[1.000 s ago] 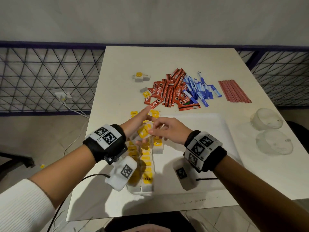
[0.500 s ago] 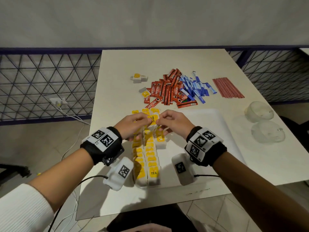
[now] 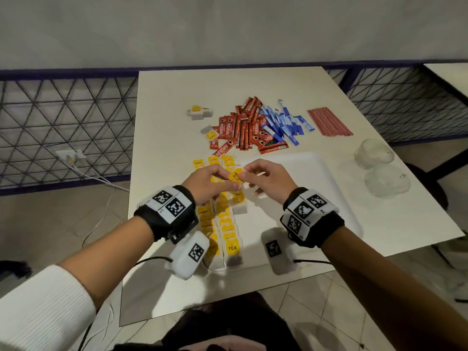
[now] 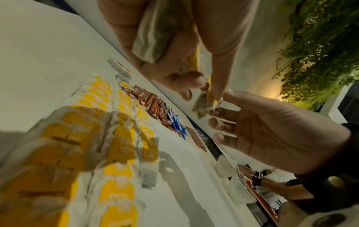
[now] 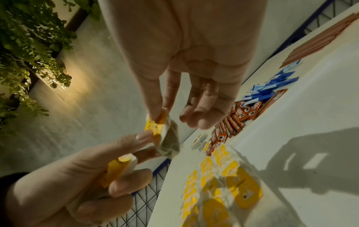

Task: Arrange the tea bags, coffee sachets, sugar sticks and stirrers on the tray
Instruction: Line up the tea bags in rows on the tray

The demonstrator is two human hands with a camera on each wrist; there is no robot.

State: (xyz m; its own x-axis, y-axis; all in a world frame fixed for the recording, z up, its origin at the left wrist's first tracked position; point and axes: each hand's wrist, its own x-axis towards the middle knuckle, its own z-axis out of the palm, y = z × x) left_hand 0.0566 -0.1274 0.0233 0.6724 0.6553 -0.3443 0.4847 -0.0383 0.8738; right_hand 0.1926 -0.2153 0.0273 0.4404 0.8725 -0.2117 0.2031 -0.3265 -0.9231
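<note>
On the white desk (image 3: 162,117), the left hand (image 3: 206,184) hovered above the rows of tea bags (image 3: 222,224), its grip curled around a few tea bags against the palm while thumb and forefinger pinched one raised tea bag (image 3: 235,176). That bag was held in the air between both hands, yellow tag up, pouch hanging below. Three rows of tea bags lay on the left part of the white tray (image 3: 329,188), running lengthwise away from the person; the exact number could not be counted. Three loose tea bags (image 3: 200,112) sat further back on the desk. The right hand (image 3: 269,179) pinched the same raised bag at its tag, other fingers loosely extended. Beyond the tray lay a heap of red coffee sachets (image 3: 243,130), too overlapped to count, then a pile of blue sugar sticks (image 3: 286,124), then a flat bundle of red stirrers (image 3: 329,122) lying parallel, slanting back-left to front-right. Two clear bowls (image 3: 379,171) stood at the right edge.
</note>
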